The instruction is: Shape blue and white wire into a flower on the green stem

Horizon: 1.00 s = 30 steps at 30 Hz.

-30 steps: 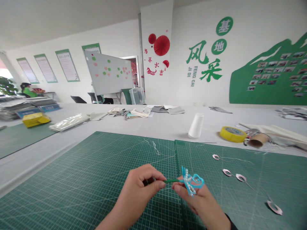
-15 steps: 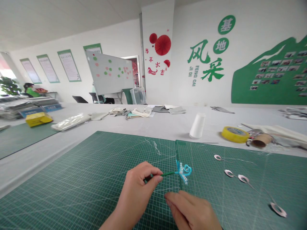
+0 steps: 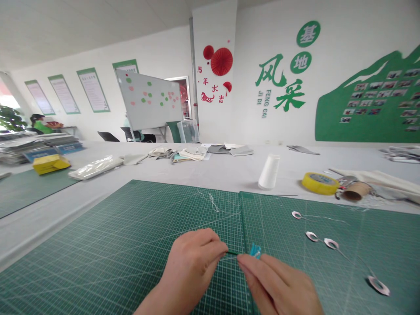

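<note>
Left grip [image 3: 193,267] closed: thumb and fingers pinch a thin green stem [image 3: 232,253], with only a short length showing past the fingertips. Right grip [image 3: 278,283] sits just to the right of it, fingers curled in over the stem's far end. A small blue bow [image 3: 255,251] pokes out just above those fingers, mostly hidden. We cannot tell whether the right grip is pinching the bow or only lying against it.

Handling, by our judgement: the piece looks very light. The stem seems stiff enough to hold by one end, though thin enough to roll between the fingers. The bow is likely the fragile part, easily crushed or bent out of shape, so the safest hold is on the stem, clear of the bow, as the left grip has it.

Both grips are over a green cutting mat [image 3: 98,249]. Ahead of them lie loose white threads [image 3: 213,203]; to the right of the right grip, small silver loops on wire [image 3: 311,236]. Farther ahead, on the table [image 3: 210,175] — a white thread cone [image 3: 269,172], yellow tape roll [image 3: 320,183] and cardboard tube [image 3: 356,191].
</note>
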{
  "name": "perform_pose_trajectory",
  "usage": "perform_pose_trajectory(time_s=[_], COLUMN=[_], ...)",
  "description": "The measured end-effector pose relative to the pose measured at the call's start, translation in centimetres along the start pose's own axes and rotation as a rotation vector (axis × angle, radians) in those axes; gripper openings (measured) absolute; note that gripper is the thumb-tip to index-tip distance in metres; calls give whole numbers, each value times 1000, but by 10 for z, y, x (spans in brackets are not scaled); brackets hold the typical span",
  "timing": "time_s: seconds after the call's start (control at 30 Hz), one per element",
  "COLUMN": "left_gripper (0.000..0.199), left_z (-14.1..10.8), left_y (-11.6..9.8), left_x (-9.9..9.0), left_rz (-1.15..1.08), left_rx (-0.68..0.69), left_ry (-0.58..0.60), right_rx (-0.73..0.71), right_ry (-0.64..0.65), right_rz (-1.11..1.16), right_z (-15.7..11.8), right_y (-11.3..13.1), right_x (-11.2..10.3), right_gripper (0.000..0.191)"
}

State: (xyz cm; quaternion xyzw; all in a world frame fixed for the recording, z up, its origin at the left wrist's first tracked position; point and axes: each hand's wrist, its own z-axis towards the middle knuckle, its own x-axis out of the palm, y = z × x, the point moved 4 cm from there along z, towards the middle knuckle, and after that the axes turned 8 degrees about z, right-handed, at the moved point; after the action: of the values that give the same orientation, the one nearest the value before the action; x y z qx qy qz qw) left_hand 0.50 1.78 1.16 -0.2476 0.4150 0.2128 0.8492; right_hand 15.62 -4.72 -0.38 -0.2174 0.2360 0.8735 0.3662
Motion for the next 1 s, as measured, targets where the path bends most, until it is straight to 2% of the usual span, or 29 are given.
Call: perform_pose_trajectory(time_s=[0.17, 0.3, 0.53, 0.7, 0.83, 1.0], left_gripper=[17, 17, 13, 13, 16, 17], left_z=[2, 2, 2, 1, 1, 3], left_y=[-5, -9, -10, -11, -12, -13], left_x=[2, 0, -2, -3, -7, -13], left_rz=[-51, -117, -148, -164, -201, -470], left_rx=[69, 80, 73, 89, 67, -54], left_ry=[137, 214, 264, 268, 288, 283], right_rx=[97, 256, 599, 747, 808, 831], right_ry=[6, 77, 278, 326, 307, 345], right_rz=[99, 218, 348, 512, 662, 827], right_z=[6, 9, 4, 1, 0, -5], right_y=[-10, -22, -43, -53, -59, -60], right_x=[-4, -2, 5, 13, 17, 24], right_gripper=[15, 11, 22, 21, 18, 28])
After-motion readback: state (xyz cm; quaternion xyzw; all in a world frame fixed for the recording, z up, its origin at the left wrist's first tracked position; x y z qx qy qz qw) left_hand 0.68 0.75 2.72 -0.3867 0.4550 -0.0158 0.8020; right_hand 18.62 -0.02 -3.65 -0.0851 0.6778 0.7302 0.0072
